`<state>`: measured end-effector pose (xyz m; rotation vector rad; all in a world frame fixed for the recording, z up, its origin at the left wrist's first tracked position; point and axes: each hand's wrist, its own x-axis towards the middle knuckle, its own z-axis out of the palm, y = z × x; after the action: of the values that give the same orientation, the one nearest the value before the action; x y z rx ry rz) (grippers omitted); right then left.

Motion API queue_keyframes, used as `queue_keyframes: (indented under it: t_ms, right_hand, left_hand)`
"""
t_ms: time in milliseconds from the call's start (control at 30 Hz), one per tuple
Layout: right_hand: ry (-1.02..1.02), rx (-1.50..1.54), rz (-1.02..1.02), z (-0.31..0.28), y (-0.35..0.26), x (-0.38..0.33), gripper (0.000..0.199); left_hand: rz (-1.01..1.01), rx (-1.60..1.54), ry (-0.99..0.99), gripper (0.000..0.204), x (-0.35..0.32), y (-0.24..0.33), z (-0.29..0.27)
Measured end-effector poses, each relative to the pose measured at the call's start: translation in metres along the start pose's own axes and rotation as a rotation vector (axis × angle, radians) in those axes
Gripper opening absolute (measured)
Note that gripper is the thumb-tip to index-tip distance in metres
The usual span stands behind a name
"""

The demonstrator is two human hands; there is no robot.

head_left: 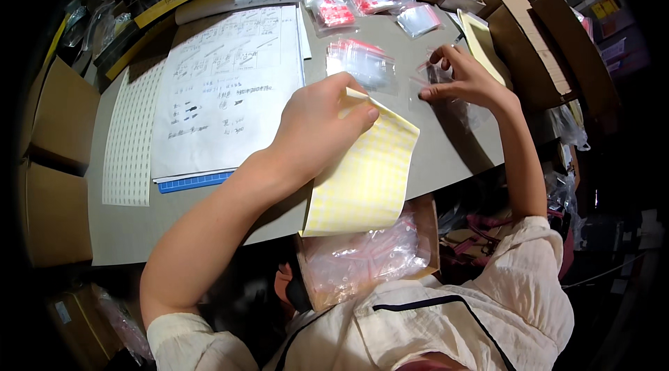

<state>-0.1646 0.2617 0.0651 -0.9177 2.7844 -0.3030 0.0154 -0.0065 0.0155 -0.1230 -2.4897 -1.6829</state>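
Pinched between the thumb and fingers of my left hand (324, 124) is a sheet of yellow labels (366, 176), which hangs down over the table's front edge. My right hand (467, 78) hovers at the right of the table, thumb and fingers apart, over some clear plastic bags (460, 112); whether a fingertip touches one I cannot tell. Between the two hands and farther back lies a stack of clear zip bags (362, 64) with red seams. Beyond it are packs of red-and-white bags (333, 10) and a smaller clear pack (419, 20).
Handwritten papers (230, 92) lie at left on a blue gridded board (194, 182), beside a sheet of small round labels (129, 137). An open box of plastic bags (369, 256) sits below the front edge. Cardboard boxes (59, 211) stand left, with more (533, 43) at right.
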Motion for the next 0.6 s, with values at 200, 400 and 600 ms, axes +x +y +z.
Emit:
queue_keyframes:
  t_ms: [200,400,600]
  right_hand:
    - [0.266,0.381,-0.071,-0.001,0.068,0.003,0.052]
    - [0.243,0.186,-0.29,0.04,0.099,0.0,0.062]
    - [0.183,0.476,-0.389,0.05,0.051,-0.029,0.048]
  left_hand:
    - [0.002,-0.342,0.04,0.03,0.007,-0.001,-0.005]
    - [-0.01,-0.725,0.212,0.022,0.019,0.018,-0.037]
    - [0.058,-0.7,0.364,0.03,0.024,0.005,-0.064]
